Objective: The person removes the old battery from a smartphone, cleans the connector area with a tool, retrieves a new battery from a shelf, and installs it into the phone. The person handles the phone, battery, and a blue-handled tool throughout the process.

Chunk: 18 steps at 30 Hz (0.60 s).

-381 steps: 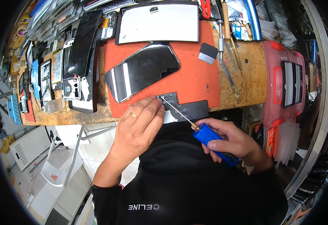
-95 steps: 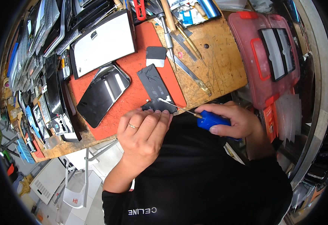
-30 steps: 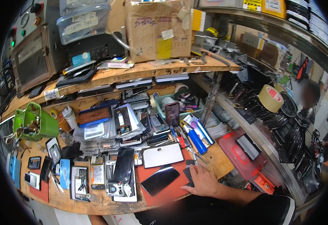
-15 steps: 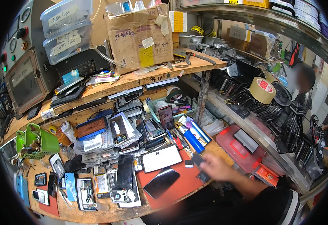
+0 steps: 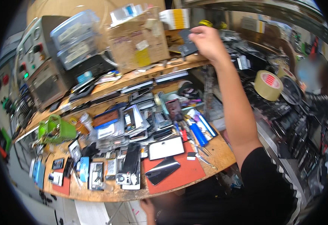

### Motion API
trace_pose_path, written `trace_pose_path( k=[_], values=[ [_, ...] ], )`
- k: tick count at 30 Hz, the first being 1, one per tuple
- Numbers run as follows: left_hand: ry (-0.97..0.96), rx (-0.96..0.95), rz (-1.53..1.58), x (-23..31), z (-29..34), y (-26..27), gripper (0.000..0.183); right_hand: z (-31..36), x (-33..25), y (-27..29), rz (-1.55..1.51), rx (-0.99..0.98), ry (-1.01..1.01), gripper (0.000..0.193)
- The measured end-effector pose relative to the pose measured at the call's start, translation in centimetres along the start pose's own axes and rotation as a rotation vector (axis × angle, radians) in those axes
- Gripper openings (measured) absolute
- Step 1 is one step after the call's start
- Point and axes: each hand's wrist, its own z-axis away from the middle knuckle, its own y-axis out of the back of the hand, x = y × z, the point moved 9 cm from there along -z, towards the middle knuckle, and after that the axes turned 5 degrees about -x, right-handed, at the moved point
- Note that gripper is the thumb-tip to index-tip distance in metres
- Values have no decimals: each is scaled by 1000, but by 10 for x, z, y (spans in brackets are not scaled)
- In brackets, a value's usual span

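The right hand (image 5: 207,43) is up high on the far side, over the wooden shelf (image 5: 143,77). Its thumb and fingers are pinching a flat dark piece (image 5: 188,48). The piece is just to the right of a big brown box (image 5: 122,48) and on the near side of a white and yellow box (image 5: 175,19). I cannot tell if the piece touches the shelf.

The left hand (image 5: 146,206) is low down on the near side, by the near edge of the table (image 5: 224,155). It is partly hidden, so I cannot tell if its fingers are spread or pressed together.

On the table, a black phone (image 5: 163,171) lies flat on an orange mat (image 5: 186,176). A white board (image 5: 166,149) with a dark rim is just past the phone. To the right of the board is a small black and white card (image 5: 191,154). A blue tube (image 5: 197,134) lies farther back on the right. A green basket (image 5: 65,130) is on the left. Far to the right is a fat roll of tape (image 5: 265,88).
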Motion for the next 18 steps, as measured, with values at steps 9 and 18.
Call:
trace_pose_path(
  k=[9,18],
  values=[
    [-78,-263,-481,117,30,4,35,34,-137,-170,-104,-389,522,31],
    [-62,-68,-351,139,38,1,21,58,-220,-290,605,-344,1074,12]
  ],
)
